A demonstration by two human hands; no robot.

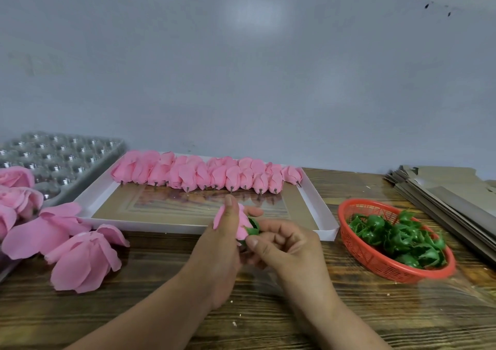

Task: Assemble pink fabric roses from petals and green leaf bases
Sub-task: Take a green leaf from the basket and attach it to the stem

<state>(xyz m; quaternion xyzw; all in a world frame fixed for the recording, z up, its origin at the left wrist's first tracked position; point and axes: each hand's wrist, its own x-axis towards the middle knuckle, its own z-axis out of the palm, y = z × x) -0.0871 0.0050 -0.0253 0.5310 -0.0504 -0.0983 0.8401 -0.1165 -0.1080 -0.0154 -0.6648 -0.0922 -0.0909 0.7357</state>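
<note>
Both forearms reach in from the bottom edge over a wooden table (161, 309), meeting just in front of a white tray (88, 199). Left hand (222, 245) is wrapped around a pink bud (241, 226), thumb lying up along its petals and fingers behind it. Right hand (284, 245) pinches a green leaf base (253, 227) between thumb and fingertips, pressed against the bud's right end. That bud lies roughly level, its long axis running left to right: petals toward the left hand, base end toward the right. Much of it is hidden by the left thumb and palm, so how far the base sits on cannot be told.

Along the tray's far edge lies a row of buds (204, 173), side by side and touching, their dark stem tips pointing toward the camera and their petals toward the grey wall (241, 67). Right of the tray, close beside its corner, a red basket (357, 247) holds a heap of leaf bases (397, 239). Beyond the basket, at the right edge, flat cardboard sheets (442, 196) are stacked. On the left, loose open roses (83, 258) lie on the table, more of them running off the left edge. Behind these, a clear moulded tray (59, 156) with rows of cups sits against the wall, touching the white tray's left side.
</note>
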